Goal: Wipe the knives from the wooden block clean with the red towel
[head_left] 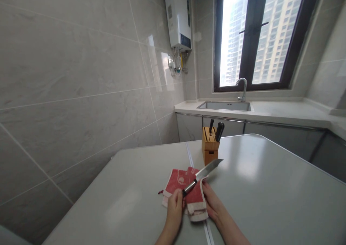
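Two hands, one knife (207,169), one block (211,145) with at least two handles (221,130), and apparently one red cloth (177,182). The left hand (175,203) has its fingers closed round the knife's grip, blade slanting up over the cloth; the right hand (212,201) touches the cloth's edge, fingers mostly hidden behind it, their hold impossible to tell. Forearms cut off below. Surface: glossy pale table (135,198), seamed; beyond, one sink (227,106), one tap (244,88), one window (248,53), grey tiles (81,57)
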`<action>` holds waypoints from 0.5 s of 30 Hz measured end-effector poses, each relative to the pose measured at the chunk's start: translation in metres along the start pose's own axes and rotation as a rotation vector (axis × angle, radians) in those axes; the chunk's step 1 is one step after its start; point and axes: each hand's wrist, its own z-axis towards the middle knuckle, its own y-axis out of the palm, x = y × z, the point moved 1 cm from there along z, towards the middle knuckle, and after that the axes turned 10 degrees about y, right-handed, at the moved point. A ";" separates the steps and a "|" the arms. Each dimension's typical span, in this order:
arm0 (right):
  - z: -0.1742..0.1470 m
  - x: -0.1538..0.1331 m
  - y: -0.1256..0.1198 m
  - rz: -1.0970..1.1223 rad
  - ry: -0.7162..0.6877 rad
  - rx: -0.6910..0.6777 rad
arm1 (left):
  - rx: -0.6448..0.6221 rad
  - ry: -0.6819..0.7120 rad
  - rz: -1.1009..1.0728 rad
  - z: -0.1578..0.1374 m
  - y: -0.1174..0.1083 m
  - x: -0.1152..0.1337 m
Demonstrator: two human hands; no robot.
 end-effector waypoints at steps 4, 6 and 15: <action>-0.002 0.001 0.003 0.010 0.035 0.030 | -0.065 0.026 -0.017 -0.005 0.003 -0.002; -0.001 0.001 0.003 -0.017 0.037 0.053 | -0.081 0.011 -0.048 -0.006 0.002 -0.004; 0.005 0.006 -0.005 -0.079 0.057 0.122 | -0.096 -0.147 -0.194 -0.004 -0.001 -0.007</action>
